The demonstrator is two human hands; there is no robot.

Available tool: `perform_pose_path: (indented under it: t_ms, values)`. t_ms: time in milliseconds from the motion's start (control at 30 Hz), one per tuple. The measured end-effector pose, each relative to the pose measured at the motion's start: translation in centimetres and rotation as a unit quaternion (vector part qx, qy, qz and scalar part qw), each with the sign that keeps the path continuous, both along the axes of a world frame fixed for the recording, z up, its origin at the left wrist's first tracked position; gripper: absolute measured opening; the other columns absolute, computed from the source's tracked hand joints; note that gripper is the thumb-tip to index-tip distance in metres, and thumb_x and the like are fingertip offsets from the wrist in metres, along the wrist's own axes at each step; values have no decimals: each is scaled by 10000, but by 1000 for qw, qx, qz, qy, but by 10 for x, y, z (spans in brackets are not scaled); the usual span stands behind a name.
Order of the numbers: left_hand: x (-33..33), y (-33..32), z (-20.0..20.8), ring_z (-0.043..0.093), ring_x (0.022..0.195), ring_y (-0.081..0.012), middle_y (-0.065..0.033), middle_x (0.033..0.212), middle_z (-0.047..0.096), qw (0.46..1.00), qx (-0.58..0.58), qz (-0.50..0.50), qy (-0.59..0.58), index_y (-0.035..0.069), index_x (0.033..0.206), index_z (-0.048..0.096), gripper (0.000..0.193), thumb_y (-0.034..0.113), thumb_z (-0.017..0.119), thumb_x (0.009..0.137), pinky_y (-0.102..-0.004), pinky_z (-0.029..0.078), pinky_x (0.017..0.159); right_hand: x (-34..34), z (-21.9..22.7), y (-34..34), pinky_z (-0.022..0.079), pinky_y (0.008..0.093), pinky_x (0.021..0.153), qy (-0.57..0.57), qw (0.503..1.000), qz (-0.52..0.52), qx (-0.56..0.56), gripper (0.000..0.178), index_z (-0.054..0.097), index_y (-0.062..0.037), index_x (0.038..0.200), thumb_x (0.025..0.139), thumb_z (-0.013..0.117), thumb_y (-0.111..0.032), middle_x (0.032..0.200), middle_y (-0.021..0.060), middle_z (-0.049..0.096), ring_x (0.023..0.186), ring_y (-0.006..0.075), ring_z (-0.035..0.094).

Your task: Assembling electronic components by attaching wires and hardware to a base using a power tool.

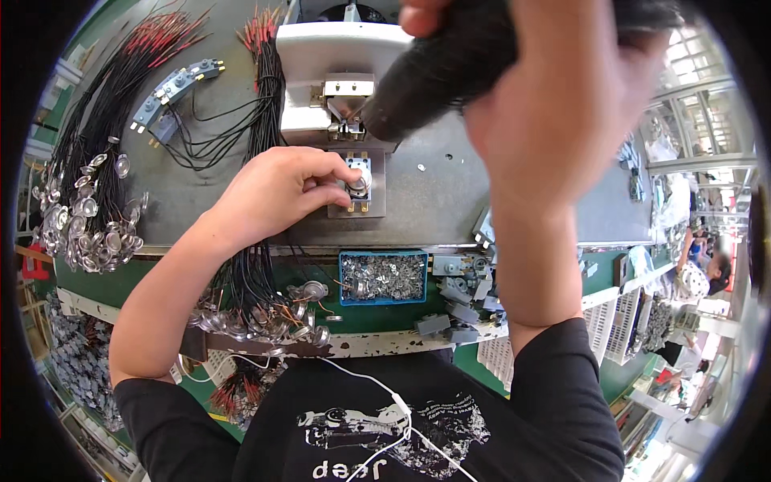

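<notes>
My left hand (281, 189) is closed, with thumb and forefinger pinching a small round metal piece (359, 188). That piece sits on a pale blue-grey component with brass terminals (358, 166), on a flat metal plate (376, 207). My right hand (554, 120), blurred, is wrapped round a thick black cylindrical tool (438, 76). The tool slants down to the left, and its lower end is beside the metal jig (347, 100) on the silver machine (337, 50). Whether its end touches the jig I cannot tell.
Black wires with red ends and silver discs (88, 213) lie at left, near wired grey-blue housings (173, 88). A blue bin of small metal parts (382, 301) stands at the front, between more wired discs (265, 321) and loose grey housings (462, 301). People work far right.
</notes>
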State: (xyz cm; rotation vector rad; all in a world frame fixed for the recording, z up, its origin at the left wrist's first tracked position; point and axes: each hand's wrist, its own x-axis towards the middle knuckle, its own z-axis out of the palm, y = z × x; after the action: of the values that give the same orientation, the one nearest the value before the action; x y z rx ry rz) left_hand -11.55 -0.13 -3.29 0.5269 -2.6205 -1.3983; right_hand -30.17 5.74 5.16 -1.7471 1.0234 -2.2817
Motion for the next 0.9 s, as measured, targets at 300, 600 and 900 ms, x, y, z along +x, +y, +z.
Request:
perform_pose_path:
  t_ms: [300,600,900]
  values:
    - [4,6,-5,688,821,-248,-58,861,713,997,-81,2,13,113,1086,737,221,211,757,889,-373,550,751,34,0,-11,545,254,706,-106,992,20,71,470,505,-18,1242,871,787,43,985,58,660,858,108,657]
    - [4,7,-5,695,871,-270,-66,891,713,990,-138,-3,8,127,1078,749,227,238,755,880,-396,556,776,40,19,-17,584,300,773,-96,984,6,147,638,336,-24,1427,915,710,45,1078,94,640,941,144,664]
    - [5,8,-15,688,874,-273,-49,860,694,986,-152,-2,74,143,1088,761,212,237,735,900,-401,550,763,47,19,32,549,251,592,-107,961,-102,234,534,474,1,1314,870,761,79,938,88,697,712,113,664]
